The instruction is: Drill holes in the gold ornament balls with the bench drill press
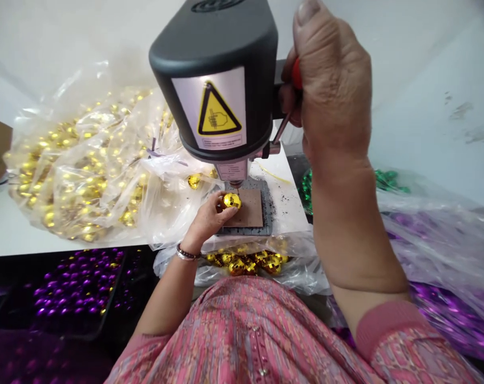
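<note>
A gold faceted ball [231, 201] is pinched between the thumb and fingers of my left hand [210, 217]. The ball sits over the brown board [250, 210] on the base of a dark drill press [214, 58], right under its bit. Raised at the right of the machine head, my right hand [333, 80] is wrapped round the press lever, whose red part [297, 73] shows beside the fingers. A warning label with a yellow triangle [219, 109] faces me on the machine.
A large clear bag of gold balls [86, 176] lies on the white table [66, 246] at the left. An open bag of gold balls [250, 262] is at my lap. Purple balls [78, 282] fill a tray lower left; green [389, 181] and purple ones [450, 314] lie at the right.
</note>
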The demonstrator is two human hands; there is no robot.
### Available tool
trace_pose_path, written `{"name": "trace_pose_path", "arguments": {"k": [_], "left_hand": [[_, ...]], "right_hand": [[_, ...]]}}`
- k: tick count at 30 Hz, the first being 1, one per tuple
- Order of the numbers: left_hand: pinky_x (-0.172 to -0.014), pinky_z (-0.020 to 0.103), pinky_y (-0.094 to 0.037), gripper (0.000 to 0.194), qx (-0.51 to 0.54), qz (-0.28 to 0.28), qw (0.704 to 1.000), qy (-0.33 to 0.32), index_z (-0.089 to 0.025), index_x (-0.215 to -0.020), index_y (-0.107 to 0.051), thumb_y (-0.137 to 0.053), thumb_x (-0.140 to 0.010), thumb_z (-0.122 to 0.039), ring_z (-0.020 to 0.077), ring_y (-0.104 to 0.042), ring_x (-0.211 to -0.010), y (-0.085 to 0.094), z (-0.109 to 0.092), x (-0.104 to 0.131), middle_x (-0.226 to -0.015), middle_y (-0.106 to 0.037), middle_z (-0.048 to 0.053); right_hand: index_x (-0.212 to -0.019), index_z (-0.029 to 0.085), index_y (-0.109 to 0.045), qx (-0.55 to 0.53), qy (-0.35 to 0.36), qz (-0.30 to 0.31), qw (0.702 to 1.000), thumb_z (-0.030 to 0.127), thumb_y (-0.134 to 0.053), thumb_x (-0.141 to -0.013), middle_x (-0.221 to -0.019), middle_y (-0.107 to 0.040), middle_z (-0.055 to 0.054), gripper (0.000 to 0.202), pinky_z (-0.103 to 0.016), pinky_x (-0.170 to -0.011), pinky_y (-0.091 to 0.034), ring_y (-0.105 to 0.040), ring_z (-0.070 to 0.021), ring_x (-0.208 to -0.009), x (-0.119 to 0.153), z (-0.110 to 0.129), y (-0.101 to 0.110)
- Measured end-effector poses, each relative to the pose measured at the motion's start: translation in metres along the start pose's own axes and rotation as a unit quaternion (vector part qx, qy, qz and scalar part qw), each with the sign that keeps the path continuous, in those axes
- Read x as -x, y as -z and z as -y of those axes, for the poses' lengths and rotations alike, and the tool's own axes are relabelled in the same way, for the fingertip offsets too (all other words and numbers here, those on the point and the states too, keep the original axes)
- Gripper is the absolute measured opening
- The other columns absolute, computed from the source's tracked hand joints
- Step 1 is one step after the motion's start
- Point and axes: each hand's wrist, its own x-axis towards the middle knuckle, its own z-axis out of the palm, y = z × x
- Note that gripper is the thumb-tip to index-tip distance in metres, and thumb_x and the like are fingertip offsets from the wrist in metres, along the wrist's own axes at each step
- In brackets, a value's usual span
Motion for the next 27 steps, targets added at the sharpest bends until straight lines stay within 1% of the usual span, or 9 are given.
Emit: {"name": "trace_pose_path", "arguments": {"k": [3, 5, 9, 12, 15, 20, 23, 26, 27], "left_hand": [[-0.077, 0.030, -0.052, 0.050, -0.018, 0.000, 1.000, -0.011, -0.020, -0.121, -0.065, -0.075, -0.077, -0.040, 0.0188, -0.067, -0.083, -0.001, -0.004, -0.001, -0.097, -0.074, 0.004], [-0.075, 0.030, -0.051, 0.049, -0.032, 0.001, 0.999, -0.022, -0.020, -0.119, -0.066, -0.077, -0.076, -0.039, 0.0182, -0.066, -0.081, -0.003, -0.005, -0.003, -0.097, -0.073, 0.003], [-0.072, 0.028, -0.049, 0.048, -0.044, 0.008, 0.998, -0.051, -0.021, -0.118, -0.068, -0.079, -0.074, -0.035, 0.0180, -0.063, -0.079, -0.010, -0.007, -0.008, -0.094, -0.072, 0.002], [-0.076, 0.030, -0.050, 0.047, -0.044, 0.019, 0.996, -0.080, -0.020, -0.116, -0.070, -0.080, -0.071, -0.030, 0.0193, -0.063, -0.082, -0.014, -0.009, -0.012, -0.095, -0.072, 0.003], [-0.080, 0.031, -0.051, 0.048, -0.021, 0.039, 0.996, -0.078, -0.019, -0.119, -0.070, -0.078, -0.073, -0.028, 0.0199, -0.064, -0.086, -0.016, -0.011, -0.014, -0.098, -0.073, 0.002], [-0.080, 0.030, -0.050, 0.053, -0.005, 0.059, 0.996, -0.069, -0.018, -0.126, -0.068, -0.076, -0.076, -0.031, 0.0207, -0.065, -0.088, -0.018, -0.007, -0.014, -0.099, -0.073, 0.002], [-0.083, 0.031, -0.050, 0.056, -0.014, 0.056, 0.995, -0.077, -0.017, -0.130, -0.067, -0.075, -0.076, -0.030, 0.0213, -0.065, -0.093, -0.018, -0.004, -0.014, -0.106, -0.074, 0.004], [-0.083, 0.031, -0.049, 0.049, -0.025, 0.053, 0.995, -0.086, -0.016, -0.123, -0.070, -0.075, -0.076, -0.029, 0.0212, -0.065, -0.092, -0.019, -0.002, -0.015, -0.104, -0.074, 0.005], [-0.081, 0.030, -0.049, 0.045, -0.026, 0.056, 0.994, -0.089, -0.016, -0.119, -0.071, -0.074, -0.076, -0.029, 0.0208, -0.065, -0.090, -0.019, -0.001, -0.015, -0.101, -0.074, 0.004]], "right_hand": [[-0.074, 0.018, -0.043, 0.003, -0.017, -0.004, 1.000, 0.043, -0.049, -0.097, -0.060, -0.035, 0.009, 0.035, -0.012, -0.053, -0.036, -0.047, 0.0003, -0.050, -0.003, -0.004, 0.000], [-0.075, 0.017, -0.044, 0.004, -0.024, -0.008, 1.000, 0.044, -0.046, -0.097, -0.060, -0.036, 0.010, 0.035, -0.010, -0.055, -0.036, -0.048, 0.0021, -0.050, -0.002, -0.004, -0.001], [-0.087, 0.012, -0.054, -0.016, -0.013, -0.007, 1.000, 0.045, -0.048, -0.097, -0.065, -0.043, 0.010, 0.036, -0.011, -0.056, -0.041, -0.047, 0.0041, -0.049, 0.000, -0.005, 0.000], [-0.091, 0.011, -0.057, -0.013, -0.007, 0.007, 1.000, 0.045, -0.045, -0.098, -0.064, -0.040, 0.009, 0.037, -0.009, -0.053, -0.038, -0.049, 0.0030, -0.050, 0.000, -0.006, 0.002], [-0.087, 0.013, -0.055, -0.009, 0.006, 0.015, 1.000, 0.044, -0.044, -0.099, -0.061, -0.037, 0.009, 0.036, -0.009, -0.049, -0.033, -0.048, 0.0015, -0.050, 0.000, -0.007, 0.003], [-0.079, 0.018, -0.043, -0.035, 0.007, 0.009, 0.999, 0.041, -0.049, -0.098, -0.064, -0.038, 0.008, 0.030, -0.011, -0.047, -0.035, -0.045, 0.0015, -0.049, 0.001, -0.004, 0.000], [-0.075, 0.021, -0.040, -0.019, 0.037, 0.017, 0.999, 0.036, -0.052, -0.098, -0.059, -0.040, 0.009, 0.030, -0.013, -0.049, -0.039, -0.045, -0.0009, -0.049, 0.011, 0.001, 0.004], [-0.078, 0.021, -0.045, 0.026, 0.085, 0.047, 0.995, 0.033, -0.051, -0.099, -0.058, -0.048, 0.007, 0.025, -0.019, -0.052, -0.040, -0.046, -0.0039, -0.051, 0.033, 0.007, 0.016], [-0.079, 0.020, -0.048, 0.059, 0.085, 0.049, 0.993, 0.032, -0.053, -0.098, -0.061, -0.051, 0.006, 0.023, -0.021, -0.054, -0.040, -0.046, -0.0046, -0.053, 0.042, 0.008, 0.021]]}}
